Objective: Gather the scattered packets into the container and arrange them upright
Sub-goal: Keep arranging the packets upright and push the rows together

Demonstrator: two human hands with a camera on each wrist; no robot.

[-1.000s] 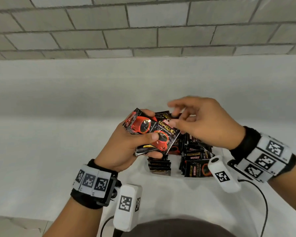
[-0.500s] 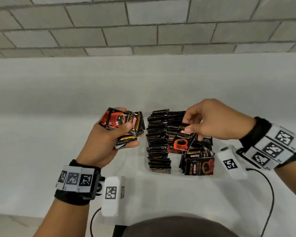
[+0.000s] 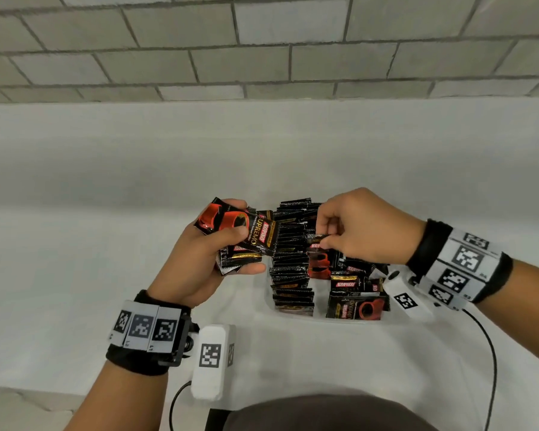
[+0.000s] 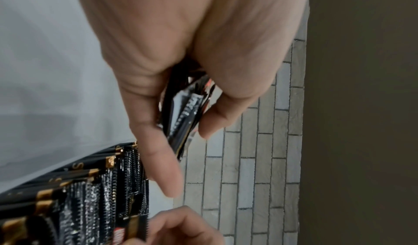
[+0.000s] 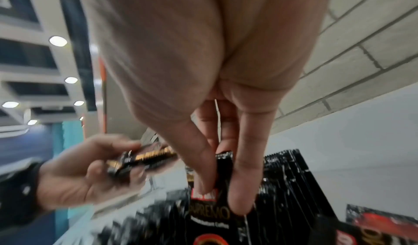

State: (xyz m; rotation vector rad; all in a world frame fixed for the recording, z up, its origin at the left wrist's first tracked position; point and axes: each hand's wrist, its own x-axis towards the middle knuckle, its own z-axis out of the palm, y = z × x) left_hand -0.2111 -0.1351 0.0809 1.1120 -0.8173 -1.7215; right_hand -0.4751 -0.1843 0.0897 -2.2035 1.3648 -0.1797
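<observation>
My left hand (image 3: 218, 253) grips a fanned stack of black-and-red coffee packets (image 3: 246, 237) just left of the container; the stack's edges (image 4: 185, 113) show between thumb and fingers. My right hand (image 3: 333, 234) pinches the top edge of one packet (image 5: 222, 181) between thumb and fingers, holding it upright over the right-hand row. The clear shallow container (image 3: 318, 318) holds a long row of upright packets (image 3: 290, 275) on its left side. On its right side several packets (image 3: 355, 306) stand or lean loosely.
The container sits on a white cloth-covered table (image 3: 106, 244) that runs back to a grey brick wall (image 3: 262, 51). Wrist camera units (image 3: 212, 362) and cables (image 3: 492, 353) hang near the front edge. My dark-clothed lap (image 3: 324, 415) is below.
My right hand took one packet from the left hand's stack and lowered it upright into the container's right side. My left hand swung its stack aside to the left, then drifted back closer.
</observation>
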